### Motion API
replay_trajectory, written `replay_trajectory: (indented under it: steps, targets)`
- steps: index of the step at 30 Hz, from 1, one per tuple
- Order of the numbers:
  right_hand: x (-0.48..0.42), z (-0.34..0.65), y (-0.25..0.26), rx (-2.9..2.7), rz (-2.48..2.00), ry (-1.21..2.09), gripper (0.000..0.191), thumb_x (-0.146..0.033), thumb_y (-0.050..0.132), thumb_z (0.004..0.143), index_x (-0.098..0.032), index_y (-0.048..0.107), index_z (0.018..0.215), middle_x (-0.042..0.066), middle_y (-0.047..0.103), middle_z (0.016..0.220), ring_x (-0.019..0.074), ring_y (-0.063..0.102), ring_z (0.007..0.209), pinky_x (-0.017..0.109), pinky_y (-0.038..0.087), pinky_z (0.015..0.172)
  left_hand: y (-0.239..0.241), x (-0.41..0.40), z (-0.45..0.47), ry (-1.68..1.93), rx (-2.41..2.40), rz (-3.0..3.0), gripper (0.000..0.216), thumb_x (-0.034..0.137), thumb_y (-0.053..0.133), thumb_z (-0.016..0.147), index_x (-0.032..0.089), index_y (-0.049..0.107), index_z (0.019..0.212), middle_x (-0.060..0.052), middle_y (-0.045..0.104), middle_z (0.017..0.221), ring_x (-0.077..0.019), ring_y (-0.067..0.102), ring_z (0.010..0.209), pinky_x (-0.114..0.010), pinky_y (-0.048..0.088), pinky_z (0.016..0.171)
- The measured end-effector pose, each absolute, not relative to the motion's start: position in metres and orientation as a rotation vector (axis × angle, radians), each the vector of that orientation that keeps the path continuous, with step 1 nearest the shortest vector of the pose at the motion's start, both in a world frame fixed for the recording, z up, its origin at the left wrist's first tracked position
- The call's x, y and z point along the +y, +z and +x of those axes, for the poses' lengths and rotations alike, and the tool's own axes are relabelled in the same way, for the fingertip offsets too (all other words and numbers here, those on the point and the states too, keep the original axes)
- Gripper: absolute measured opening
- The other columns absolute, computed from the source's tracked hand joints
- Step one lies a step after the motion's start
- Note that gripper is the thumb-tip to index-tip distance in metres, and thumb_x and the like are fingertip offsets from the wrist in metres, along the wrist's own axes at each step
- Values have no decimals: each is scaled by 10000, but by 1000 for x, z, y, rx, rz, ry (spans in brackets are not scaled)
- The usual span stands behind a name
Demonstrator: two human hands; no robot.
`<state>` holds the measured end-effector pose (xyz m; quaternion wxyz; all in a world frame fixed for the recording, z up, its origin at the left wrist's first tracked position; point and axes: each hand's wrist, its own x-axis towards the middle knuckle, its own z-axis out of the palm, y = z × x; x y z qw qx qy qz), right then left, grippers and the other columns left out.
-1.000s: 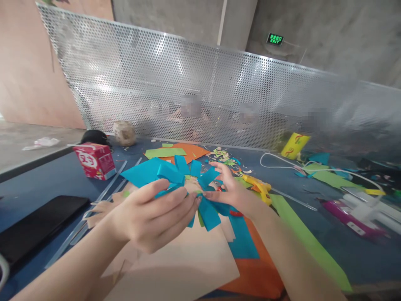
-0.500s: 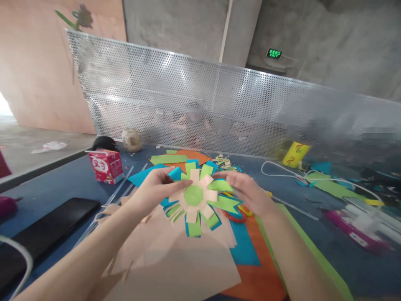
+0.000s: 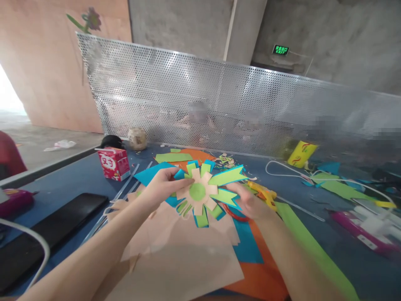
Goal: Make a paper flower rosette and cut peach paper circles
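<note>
A layered paper flower [image 3: 197,192] is held above the sheets, with a round green centre, pale pink strips, and green and blue outer petals. My left hand [image 3: 167,184] pinches its left side, thumb on the front near the centre. My right hand [image 3: 247,201] is at the flower's right, fingers closed against the lower of two notched green-and-blue petals; part of the fingers is hidden behind it. Below lie pale pink paper sheets [image 3: 175,255]. Beside my right hand are a yellow hot glue gun [image 3: 264,195] and a red ring-shaped handle [image 3: 234,214].
Orange paper [image 3: 257,280], a green strip [image 3: 313,246] and blue paper [image 3: 249,246] lie at the right. A black phone-like slab [image 3: 56,230] and red drink carton [image 3: 113,164] stand left. A purple power strip [image 3: 365,234] and cable are right. A perforated metal screen [image 3: 175,96] borders the back.
The upper right petal, curled by my right hand before, now sticks out straight. My right hand has moved down to the lower petal, uncovering the yellow glue gun. My left hand keeps its pinch.
</note>
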<state>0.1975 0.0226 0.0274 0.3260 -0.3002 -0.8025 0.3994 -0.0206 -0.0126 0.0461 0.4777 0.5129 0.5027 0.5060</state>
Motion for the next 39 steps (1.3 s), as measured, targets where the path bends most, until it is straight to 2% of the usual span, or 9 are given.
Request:
replay_trajectory:
  steps: [5, 10, 15, 18, 20, 24, 29, 36, 39]
  targets:
    - [22, 185, 27, -1906, -951, 1183, 313, -434, 653, 698, -203, 693, 905, 55, 699, 929, 245, 610, 962, 405, 444, 893, 45, -14, -20, 1180, 1259, 1396, 166, 311, 730, 603, 193, 643, 682, 35, 619, 581, -116, 593, 537, -234, 491, 519]
    - [21, 173, 25, -1684, -979, 1196, 314, -375, 691, 646, -182, 697, 893, 68, 705, 951, 243, 639, 920, 383, 472, 849, 43, -13, -13, 1281, 1268, 1448, 166, 319, 724, 591, 202, 612, 629, 45, 588, 556, -118, 572, 517, -233, 471, 479]
    - [15, 171, 31, -1694, -1181, 974, 285, -410, 672, 644, -179, 703, 808, 57, 715, 888, 241, 640, 897, 337, 482, 790, 36, -9, -10, 1268, 1377, 1607, 190, 336, 677, 621, 192, 620, 732, -17, 657, 731, -190, 628, 701, -308, 513, 590]
    - [13, 169, 33, -1731, -1323, 902, 306, -458, 656, 637, -171, 699, 734, 49, 712, 787, 246, 645, 830, 313, 487, 705, 32, -6, -11, 1335, 1382, 1638, 373, 312, 714, 575, 183, 597, 904, -36, 653, 844, -197, 621, 803, -309, 511, 659]
    - [12, 167, 33, -1741, -1394, 875, 347, -496, 645, 625, -161, 694, 703, 54, 700, 742, 249, 641, 794, 300, 480, 652, 31, -6, -10, 1345, 1407, 1620, 504, 325, 725, 567, 182, 560, 1022, -26, 634, 812, -180, 617, 731, -282, 495, 589]
    - [13, 166, 31, -1753, -1432, 841, 357, -510, 631, 623, -162, 687, 674, 45, 681, 705, 229, 627, 762, 267, 456, 613, 30, -7, -8, 1302, 1474, 1633, 528, 376, 699, 603, 188, 544, 1073, 15, 576, 698, -129, 545, 526, -239, 407, 432]
    - [11, 168, 31, -1795, -1464, 803, 383, -549, 614, 620, -176, 635, 536, 11, 599, 544, 189, 592, 628, 243, 421, 546, 31, -9, -7, 1336, 1393, 1792, 502, 309, 652, 659, 202, 538, 1135, -22, 633, 847, -156, 590, 717, -269, 481, 606]
    - [11, 167, 32, -1835, -1487, 760, 391, -596, 584, 634, -214, 664, 609, 24, 659, 644, 234, 621, 761, 278, 446, 618, 35, -13, -3, 1310, 1362, 1813, 414, 259, 601, 691, 178, 558, 1095, -43, 664, 928, -161, 610, 739, -274, 502, 634]
    - [13, 164, 33, -1860, -1532, 733, 385, -606, 577, 637, -240, 634, 534, 27, 647, 574, 248, 624, 774, 318, 448, 710, 33, -11, -3, 1327, 1383, 1815, 397, 279, 607, 692, 179, 565, 1074, -43, 664, 907, -157, 602, 705, -273, 495, 613]
